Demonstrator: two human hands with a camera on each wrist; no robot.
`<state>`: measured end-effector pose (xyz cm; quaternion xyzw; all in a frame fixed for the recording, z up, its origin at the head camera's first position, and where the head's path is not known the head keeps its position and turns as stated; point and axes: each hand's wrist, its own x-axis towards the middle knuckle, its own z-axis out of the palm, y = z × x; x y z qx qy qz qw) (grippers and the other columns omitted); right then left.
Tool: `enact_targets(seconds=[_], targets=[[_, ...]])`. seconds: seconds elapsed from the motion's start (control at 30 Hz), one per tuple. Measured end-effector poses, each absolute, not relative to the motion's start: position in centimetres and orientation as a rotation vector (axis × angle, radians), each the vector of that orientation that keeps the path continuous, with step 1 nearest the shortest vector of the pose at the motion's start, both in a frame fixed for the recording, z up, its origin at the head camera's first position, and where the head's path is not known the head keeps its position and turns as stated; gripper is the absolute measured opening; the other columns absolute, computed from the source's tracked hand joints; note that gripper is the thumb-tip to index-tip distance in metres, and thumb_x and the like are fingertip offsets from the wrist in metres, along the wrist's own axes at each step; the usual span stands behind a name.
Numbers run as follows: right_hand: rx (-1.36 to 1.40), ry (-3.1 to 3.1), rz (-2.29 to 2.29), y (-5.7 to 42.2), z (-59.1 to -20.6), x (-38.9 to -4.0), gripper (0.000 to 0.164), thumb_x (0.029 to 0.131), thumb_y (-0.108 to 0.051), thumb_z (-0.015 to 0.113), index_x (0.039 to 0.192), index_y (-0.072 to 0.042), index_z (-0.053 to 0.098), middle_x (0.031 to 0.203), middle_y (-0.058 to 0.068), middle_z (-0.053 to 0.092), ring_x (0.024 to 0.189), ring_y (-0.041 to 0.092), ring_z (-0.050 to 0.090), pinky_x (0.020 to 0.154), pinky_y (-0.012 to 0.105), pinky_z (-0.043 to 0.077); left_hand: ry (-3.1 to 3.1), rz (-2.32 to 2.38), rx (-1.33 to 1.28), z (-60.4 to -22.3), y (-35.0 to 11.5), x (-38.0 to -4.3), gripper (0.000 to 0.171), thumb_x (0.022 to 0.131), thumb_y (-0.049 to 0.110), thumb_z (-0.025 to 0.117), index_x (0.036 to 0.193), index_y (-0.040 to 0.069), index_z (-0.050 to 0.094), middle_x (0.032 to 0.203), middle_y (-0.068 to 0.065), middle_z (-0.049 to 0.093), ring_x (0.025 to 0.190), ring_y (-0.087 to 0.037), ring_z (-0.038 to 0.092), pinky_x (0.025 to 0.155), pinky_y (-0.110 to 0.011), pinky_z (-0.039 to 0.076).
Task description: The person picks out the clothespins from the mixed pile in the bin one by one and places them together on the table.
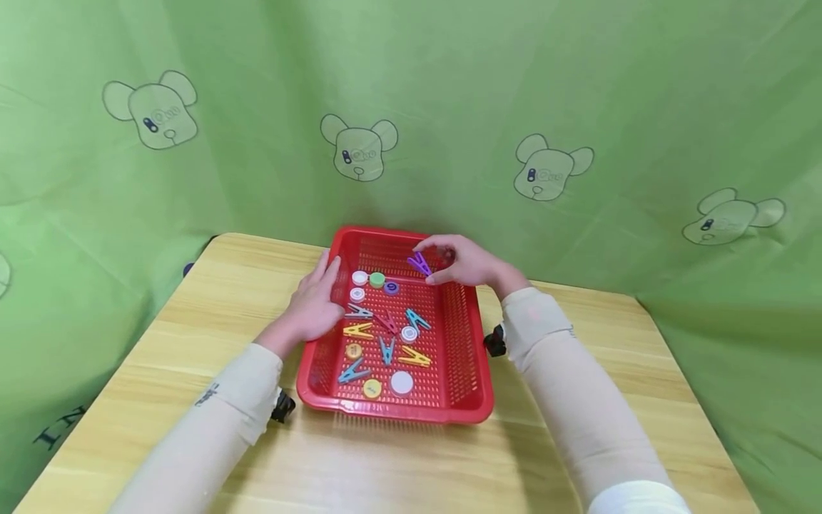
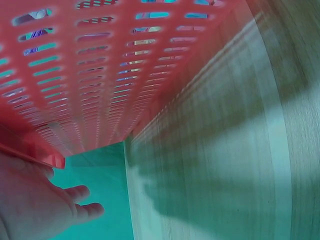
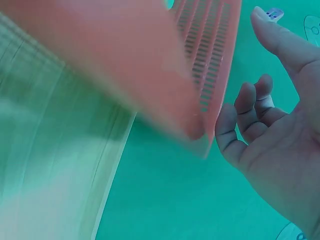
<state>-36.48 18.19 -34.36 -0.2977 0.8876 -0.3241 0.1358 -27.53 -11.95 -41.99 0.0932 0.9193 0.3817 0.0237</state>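
A red plastic basket [image 1: 394,412] with slotted walls stands on the wooden table. My right hand [image 1: 465,260] is over its far right part and pinches a purple clothespin [image 1: 420,264] between thumb and index finger. In the right wrist view a bit of that clothespin [image 3: 275,14] shows at the thumb tip. My left hand [image 1: 312,303] rests on the basket's left rim, its fingers fairly straight. On the basket floor lie several clothespins, among them a yellow clothespin [image 1: 357,330], a teal clothespin [image 1: 417,318] and a dark red clothespin [image 1: 387,322].
Round caps lie among the clothespins: a green cap [image 1: 377,280], a purple cap [image 1: 391,288], a large white cap [image 1: 402,383], a yellow cap [image 1: 372,387] and several others. Behind the table [image 1: 212,314] hangs a green curtain [image 1: 437,86] with mouse-head drawings.
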Motion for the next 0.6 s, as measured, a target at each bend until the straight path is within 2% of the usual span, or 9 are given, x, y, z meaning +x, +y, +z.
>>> enact_targets(seconds=[0.27, 0.6], targets=[[-0.842, 2.597, -0.95, 20.2, -34.7, -36.2, 0.053, 0.083, -0.011, 0.081, 0.133, -0.011, 0.063, 0.093, 0.023, 0.05, 0.081, 0.028, 0.044, 0.069, 0.039, 0.042, 2.784, 1.273, 0.296, -42.0, -12.0, -27.5, 0.1, 0.08, 0.004, 0.064, 0.162, 0.014, 0.008, 0.165, 0.007, -0.016, 0.148, -0.041, 0.004, 0.108, -0.066, 0.029], [-0.757, 2.641, -1.043, 22.7, -35.2, -36.0, 0.055, 0.08, -0.011, 0.084, 0.131, -0.008, 0.064, 0.09, 0.024, 0.05, 0.075, 0.026, 0.043, 0.065, 0.036, 0.04, 2.738, 1.339, 0.312, -42.0, -11.9, -27.5, 0.103, 0.078, 0.0, 0.064, 0.162, 0.013, 0.006, 0.163, 0.008, -0.02, 0.148, -0.042, 0.003, 0.109, -0.065, 0.028]])
